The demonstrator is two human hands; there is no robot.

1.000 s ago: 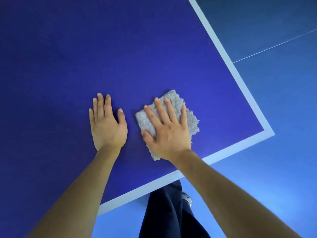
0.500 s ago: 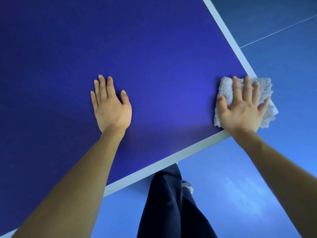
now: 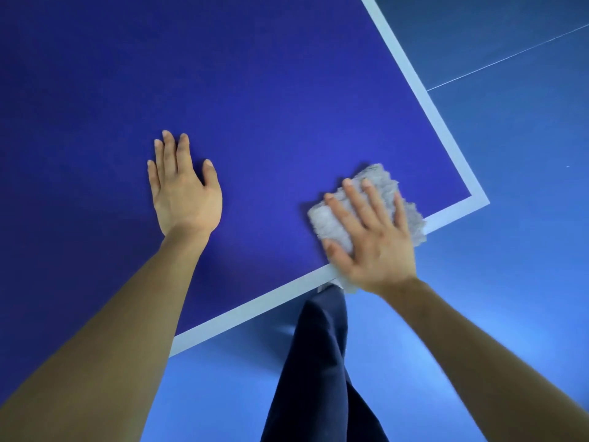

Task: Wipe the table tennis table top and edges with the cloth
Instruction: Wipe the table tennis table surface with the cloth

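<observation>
The dark blue table tennis table top (image 3: 255,90) fills the upper left, with a white border line (image 3: 424,90) along its right side and near end, meeting at a corner on the right. A fluffy grey cloth (image 3: 328,218) lies folded on the top close to the near edge, a little left of that corner. My right hand (image 3: 373,237) presses flat on the cloth with fingers spread and straight; its heel overlaps the near white line. My left hand (image 3: 183,189) rests flat on the bare table top to the left, fingers straight.
Beyond the table's edges lies a blue floor (image 3: 510,282) with a thin white line across it at the upper right. My leg in dark trousers (image 3: 318,362) stands just under the near edge, below the right hand.
My right hand slid the cloth from beside my left hand out to the table's right edge, then back left and toward the near edge. The left hand stayed flat in place.
</observation>
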